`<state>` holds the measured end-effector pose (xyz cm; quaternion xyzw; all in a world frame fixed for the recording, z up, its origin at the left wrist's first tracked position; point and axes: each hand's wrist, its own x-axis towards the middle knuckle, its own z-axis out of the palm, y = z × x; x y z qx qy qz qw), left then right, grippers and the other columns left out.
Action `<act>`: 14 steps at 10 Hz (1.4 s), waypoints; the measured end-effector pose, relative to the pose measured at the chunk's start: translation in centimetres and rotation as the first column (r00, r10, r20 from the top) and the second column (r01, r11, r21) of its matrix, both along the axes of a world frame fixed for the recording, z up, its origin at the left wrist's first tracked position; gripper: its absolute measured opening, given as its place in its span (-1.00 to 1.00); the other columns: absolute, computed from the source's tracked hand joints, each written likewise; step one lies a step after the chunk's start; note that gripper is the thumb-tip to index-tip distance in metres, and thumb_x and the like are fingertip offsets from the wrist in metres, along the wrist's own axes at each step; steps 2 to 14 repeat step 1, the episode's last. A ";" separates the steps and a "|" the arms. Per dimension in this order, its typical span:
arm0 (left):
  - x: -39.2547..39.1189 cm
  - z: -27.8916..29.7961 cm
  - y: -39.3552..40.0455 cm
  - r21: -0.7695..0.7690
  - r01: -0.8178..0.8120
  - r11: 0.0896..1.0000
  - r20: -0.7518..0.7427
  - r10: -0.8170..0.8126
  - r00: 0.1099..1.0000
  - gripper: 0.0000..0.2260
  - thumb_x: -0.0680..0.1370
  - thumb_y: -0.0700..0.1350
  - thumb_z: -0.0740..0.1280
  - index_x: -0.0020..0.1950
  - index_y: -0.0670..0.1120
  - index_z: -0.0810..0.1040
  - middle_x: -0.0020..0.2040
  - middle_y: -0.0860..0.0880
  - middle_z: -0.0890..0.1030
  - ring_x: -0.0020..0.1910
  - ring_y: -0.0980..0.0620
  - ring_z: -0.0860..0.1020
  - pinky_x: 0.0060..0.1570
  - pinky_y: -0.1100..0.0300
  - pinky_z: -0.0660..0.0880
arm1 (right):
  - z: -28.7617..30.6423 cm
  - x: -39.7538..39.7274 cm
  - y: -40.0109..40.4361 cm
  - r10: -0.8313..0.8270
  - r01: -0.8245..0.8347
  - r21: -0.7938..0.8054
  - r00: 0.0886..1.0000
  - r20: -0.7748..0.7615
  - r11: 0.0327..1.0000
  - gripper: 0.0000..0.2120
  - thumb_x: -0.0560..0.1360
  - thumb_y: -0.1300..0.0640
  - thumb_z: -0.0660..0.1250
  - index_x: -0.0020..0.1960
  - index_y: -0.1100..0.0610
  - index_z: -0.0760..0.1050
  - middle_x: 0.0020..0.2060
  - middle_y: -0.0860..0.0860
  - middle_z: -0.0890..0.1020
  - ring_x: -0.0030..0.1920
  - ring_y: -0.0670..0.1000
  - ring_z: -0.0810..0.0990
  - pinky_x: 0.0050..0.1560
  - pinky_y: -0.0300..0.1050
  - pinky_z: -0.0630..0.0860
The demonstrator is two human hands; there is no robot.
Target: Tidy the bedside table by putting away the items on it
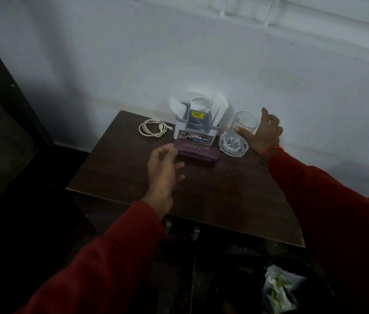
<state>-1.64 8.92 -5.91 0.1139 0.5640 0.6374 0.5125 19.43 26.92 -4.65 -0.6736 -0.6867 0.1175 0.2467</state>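
Dark brown wood makes the top of the bedside table (201,196), which fills the middle of the frame against a white wall (179,53); along its far edge stand the things to be tidied. At upper left of the tabletop lies a coiled white cable (153,128); just right of it stands a grey and white holder (196,125) stuffed with white tissues (198,99); a purple case (198,152) lies flat right in front of the holder, touching or nearly touching its base. Right of the holder stands a clear drinking glass (239,134), upright and apparently empty.

Both arms wear red sleeves (102,264). The left hand (164,168) hovers at centre frame with fingers loosely curled and parted, holding nothing, its fingertips just beside the left end of the purple case. The right hand (261,132) is spread wide against the right side of the glass, thumb across its front, fingers raised behind; a red thread circles its wrist.

At lower right of the frame a dark bin (315,291) holds crumpled pale wrappers (278,288).
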 end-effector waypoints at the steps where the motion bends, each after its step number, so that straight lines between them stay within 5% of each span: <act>1: -0.1 0.5 -0.4 0.080 0.008 0.997 -0.198 0.008 0.980 -0.89 0.64 -0.06 0.33 0.15 0.09 0.58 0.14 0.07 0.66 0.04 0.07 0.63 -0.04 0.10 0.56 | 0.6 0.0 -3.1 0.013 -0.016 0.143 1.000 0.021 0.990 -0.22 0.43 -0.17 0.46 0.52 0.06 0.25 0.40 0.19 0.31 0.35 0.27 0.30 0.30 0.17 0.35; 14: -0.1 0.5 -0.4 0.080 0.008 0.997 -0.198 0.008 0.980 -0.89 0.64 -0.06 0.33 0.15 0.09 0.58 0.14 0.07 0.66 0.04 0.07 0.63 -0.04 0.10 0.56 | 0.6 0.0 -3.1 0.013 -0.016 0.143 1.000 0.021 0.990 -0.22 0.43 -0.17 0.46 0.52 0.06 0.25 0.40 0.19 0.31 0.35 0.27 0.30 0.30 0.17 0.35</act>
